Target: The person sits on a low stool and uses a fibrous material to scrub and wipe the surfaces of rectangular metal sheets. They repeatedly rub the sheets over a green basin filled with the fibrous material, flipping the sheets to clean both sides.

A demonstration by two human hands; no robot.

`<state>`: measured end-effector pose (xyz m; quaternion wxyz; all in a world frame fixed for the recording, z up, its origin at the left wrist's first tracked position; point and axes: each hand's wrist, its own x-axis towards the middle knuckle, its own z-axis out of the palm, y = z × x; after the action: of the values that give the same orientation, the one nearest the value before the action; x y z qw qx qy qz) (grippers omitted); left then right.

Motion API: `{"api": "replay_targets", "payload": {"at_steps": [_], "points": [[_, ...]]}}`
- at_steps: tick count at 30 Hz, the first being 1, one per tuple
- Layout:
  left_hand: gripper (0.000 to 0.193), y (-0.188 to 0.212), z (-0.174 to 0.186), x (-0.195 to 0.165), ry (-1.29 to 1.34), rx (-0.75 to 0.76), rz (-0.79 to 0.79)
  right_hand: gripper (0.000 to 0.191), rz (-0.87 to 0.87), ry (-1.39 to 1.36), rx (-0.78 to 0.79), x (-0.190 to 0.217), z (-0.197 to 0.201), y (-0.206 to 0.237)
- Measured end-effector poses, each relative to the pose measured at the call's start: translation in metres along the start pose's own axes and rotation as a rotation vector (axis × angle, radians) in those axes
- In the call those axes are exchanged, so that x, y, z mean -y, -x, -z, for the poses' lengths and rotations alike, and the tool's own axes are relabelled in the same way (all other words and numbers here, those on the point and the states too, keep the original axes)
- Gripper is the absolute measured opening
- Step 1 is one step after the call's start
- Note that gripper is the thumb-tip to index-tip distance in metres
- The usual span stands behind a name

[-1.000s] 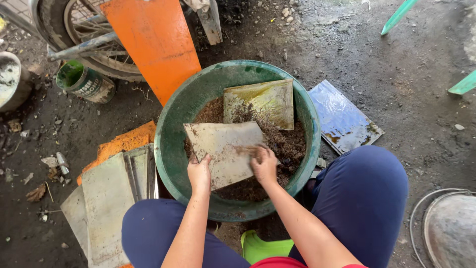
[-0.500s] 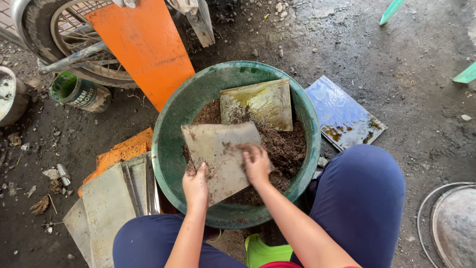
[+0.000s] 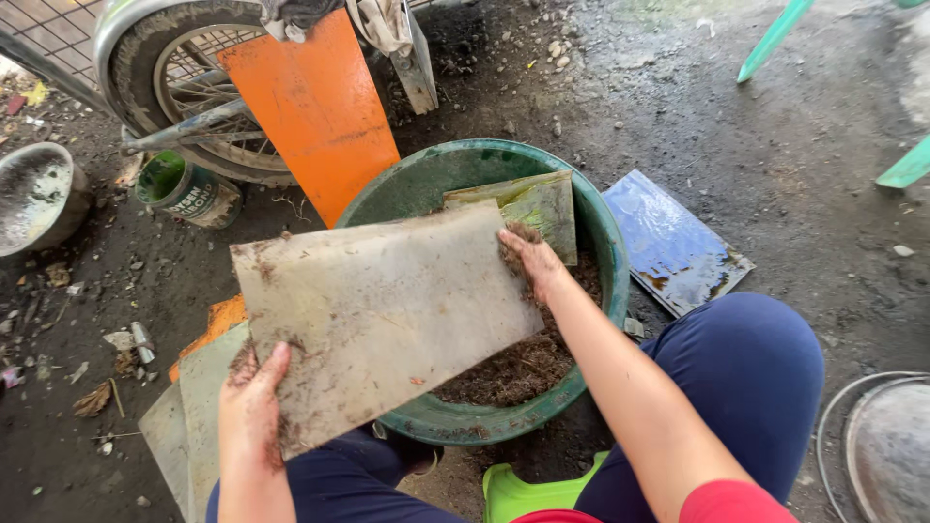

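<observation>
Head view: left hand (image 3: 254,407) pinches lower corner of dirty flat sheet (image 3: 383,315), thumb on top. Right hand (image 3: 528,260) clamps sheet's far right edge, fingers soiled. Sheet held tilted above green basin (image 3: 605,242), covering its left half. Below sheet, brown soil (image 3: 504,368); second sheet (image 3: 528,203) leans inside basin beyond right hand. Left of left hand, stacked sheets (image 3: 189,416) on ground. Right of basin, blue tile (image 3: 668,242).

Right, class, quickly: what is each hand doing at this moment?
Left hand: closed on the lower corner of the dirty flat panel.
Right hand: gripping the panel's far edge, over the green basin.
</observation>
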<state>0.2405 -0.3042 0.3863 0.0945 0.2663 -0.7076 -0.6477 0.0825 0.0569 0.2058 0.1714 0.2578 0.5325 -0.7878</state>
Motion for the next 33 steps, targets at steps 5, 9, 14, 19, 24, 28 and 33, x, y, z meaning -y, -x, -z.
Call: {"api": "replay_targets", "payload": {"at_steps": [5,9,14,19,24,28,33], "points": [[0.042,-0.078,0.012,0.054,-0.274,0.039,0.037,0.054,-0.028,0.19,0.015,0.077,-0.001,0.043],[0.048,-0.123,-0.018,0.133,-0.461,0.212,0.165,0.034,0.197,0.129,0.174,0.099,0.013,0.028],[0.065,-0.103,-0.104,0.17,-0.944,0.325,0.075,0.035,0.389,0.309,0.128,0.09,0.023,0.008],[0.068,-0.015,-0.184,0.117,-0.584,0.684,0.056,0.071,0.402,0.904,-0.061,0.08,-0.004,0.046],[0.076,0.044,-0.229,0.071,-0.442,0.901,0.052,0.072,0.171,1.205,-0.033,0.079,-0.036,0.074],[0.067,0.047,-0.241,0.094,-0.368,0.711,0.051,0.08,0.19,0.945,0.17,0.054,-0.035,0.054],[0.053,0.01,-0.213,0.147,-0.222,0.567,0.071,0.065,0.208,0.519,0.306,0.016,-0.018,0.014]]}}
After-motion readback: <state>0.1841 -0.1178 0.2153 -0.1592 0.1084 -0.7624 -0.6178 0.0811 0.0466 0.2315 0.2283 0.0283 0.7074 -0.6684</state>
